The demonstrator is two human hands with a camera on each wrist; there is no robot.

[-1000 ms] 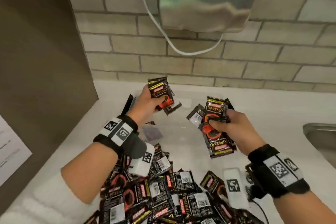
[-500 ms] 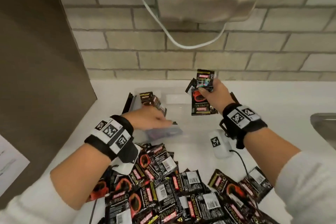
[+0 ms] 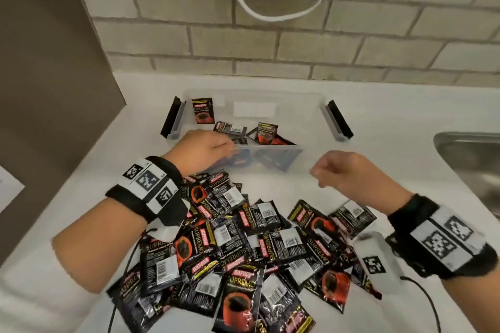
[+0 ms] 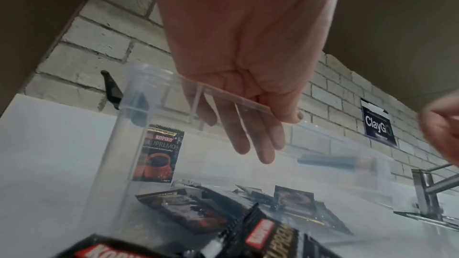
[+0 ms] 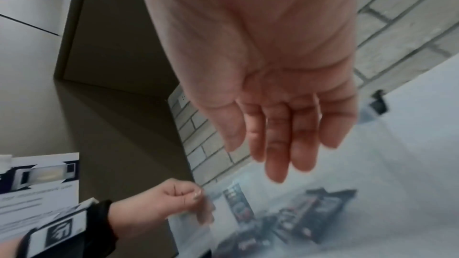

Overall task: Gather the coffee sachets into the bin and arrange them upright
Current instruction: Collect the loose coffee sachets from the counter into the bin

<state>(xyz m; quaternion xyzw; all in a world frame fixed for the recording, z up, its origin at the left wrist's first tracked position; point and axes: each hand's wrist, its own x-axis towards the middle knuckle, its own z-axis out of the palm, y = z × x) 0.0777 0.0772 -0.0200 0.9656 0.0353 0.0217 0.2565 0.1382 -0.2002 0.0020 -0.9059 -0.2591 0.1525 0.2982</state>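
A clear plastic bin stands on the white counter by the brick wall. One black Kopiko sachet stands upright against its far left wall. A few more sachets lie flat on its floor. My left hand grips the bin's near rim, thumb outside and fingers down inside the wall. Hovering near the bin's right front corner, my right hand holds nothing, its fingers relaxed. A big pile of sachets covers the counter in front of the bin.
A steel sink lies at the right edge. On the left a dark cabinet panel rises beside the counter. A white cable loops down the brick wall. Black latches stick out from both bin ends.
My right hand has let go of its sachets, which now lie in the bin, and has drawn back empty. The left hand has moved onto the bin's near rim.
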